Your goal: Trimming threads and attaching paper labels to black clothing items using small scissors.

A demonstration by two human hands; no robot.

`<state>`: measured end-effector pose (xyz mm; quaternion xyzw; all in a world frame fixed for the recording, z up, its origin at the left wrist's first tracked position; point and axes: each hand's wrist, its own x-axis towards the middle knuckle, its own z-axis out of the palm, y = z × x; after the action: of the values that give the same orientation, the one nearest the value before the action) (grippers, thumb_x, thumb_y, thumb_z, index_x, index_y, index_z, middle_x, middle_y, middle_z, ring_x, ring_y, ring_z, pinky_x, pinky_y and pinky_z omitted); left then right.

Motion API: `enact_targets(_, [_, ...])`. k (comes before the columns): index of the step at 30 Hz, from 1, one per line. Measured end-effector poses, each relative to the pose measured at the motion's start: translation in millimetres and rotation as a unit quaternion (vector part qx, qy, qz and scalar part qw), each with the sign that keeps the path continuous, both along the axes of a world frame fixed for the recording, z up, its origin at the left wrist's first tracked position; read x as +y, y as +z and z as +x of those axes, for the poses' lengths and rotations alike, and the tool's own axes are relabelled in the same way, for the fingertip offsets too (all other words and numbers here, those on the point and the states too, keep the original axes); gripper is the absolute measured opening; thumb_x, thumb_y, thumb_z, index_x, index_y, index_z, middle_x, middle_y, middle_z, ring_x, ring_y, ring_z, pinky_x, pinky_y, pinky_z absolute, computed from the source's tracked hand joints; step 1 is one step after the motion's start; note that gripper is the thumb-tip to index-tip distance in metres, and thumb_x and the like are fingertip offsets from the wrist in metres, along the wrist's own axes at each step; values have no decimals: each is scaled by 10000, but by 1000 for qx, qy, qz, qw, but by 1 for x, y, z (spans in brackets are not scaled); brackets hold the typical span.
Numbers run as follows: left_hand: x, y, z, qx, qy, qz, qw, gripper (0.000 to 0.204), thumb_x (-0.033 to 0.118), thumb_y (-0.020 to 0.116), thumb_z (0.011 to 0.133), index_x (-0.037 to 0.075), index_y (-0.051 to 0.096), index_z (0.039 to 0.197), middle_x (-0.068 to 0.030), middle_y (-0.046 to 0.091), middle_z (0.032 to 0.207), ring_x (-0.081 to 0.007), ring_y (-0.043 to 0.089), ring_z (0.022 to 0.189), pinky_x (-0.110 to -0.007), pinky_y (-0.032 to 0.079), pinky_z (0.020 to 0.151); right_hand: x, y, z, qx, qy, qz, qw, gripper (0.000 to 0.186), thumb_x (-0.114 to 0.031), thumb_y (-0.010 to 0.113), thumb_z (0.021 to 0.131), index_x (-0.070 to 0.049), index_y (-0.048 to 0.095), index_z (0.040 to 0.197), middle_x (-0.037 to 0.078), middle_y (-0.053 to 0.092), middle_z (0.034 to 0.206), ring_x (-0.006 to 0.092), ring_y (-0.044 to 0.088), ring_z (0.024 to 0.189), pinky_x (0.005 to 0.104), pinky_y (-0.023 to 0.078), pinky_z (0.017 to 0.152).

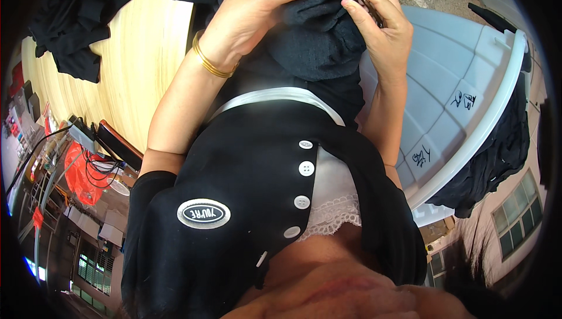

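Note:
Near the top centre, my left hand (pixel 254 9) grips a bunched piece of black fabric (pixel 316 44) from its left side, thumb pressed on top; a gold bangle sits on that wrist. My right hand (pixel 386 32) is at the fabric's right edge, closed round a small dark tool (pixel 357 0) with a pointed tip, probably thread snips, partly hidden by my fingers. The tip touches or lies very close to the cloth between my two hands. The fabric hangs down over my lap.
At left, a pale wooden table (pixel 146 67) carries piles of black cloth (pixel 67 20); a red bag (pixel 85 172) and cables are lower left. At right stands a large white plastic bin (pixel 439 61), with dark garments (pixel 486 172) over its outer side. Speckled floor shows at top right.

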<state>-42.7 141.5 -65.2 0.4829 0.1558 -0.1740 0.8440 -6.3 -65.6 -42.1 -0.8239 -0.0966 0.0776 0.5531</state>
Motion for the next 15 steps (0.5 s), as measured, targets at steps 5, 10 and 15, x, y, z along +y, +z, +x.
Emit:
enact_targets(5, [-2, -2, 4, -4, -15, -10, 1000, 282, 124, 626, 963, 40, 674, 1228, -60, 718, 1111, -135, 681, 1008, -264, 527, 922, 6, 8, 3, -80, 51, -43, 995, 382, 23, 773, 775, -36, 720, 1148, 11, 553, 828, 82, 515, 704, 218, 406, 612])
enact_targets(10, [-1, 1, 7, -9, -14, 15, 1000, 305, 143, 637, 960, 29, 653, 1242, -76, 716, 1098, -150, 685, 1010, -275, 534, 915, 7, 10, 8, -172, 80, -73, 979, 380, 22, 777, 765, -37, 724, 1136, 45, 572, 824, 124, 548, 699, 233, 431, 619])
enact_targets(15, [-3, 20, 9, 27, 20, -132, 991, 258, 84, 577, 983, -13, 649, 1211, -98, 692, 1158, -170, 640, 1068, -270, 484, 958, 9, 10, 8, -209, 69, -71, 973, 342, 44, 756, 775, -25, 733, 1109, 44, 591, 825, 123, 552, 714, 231, 432, 633])
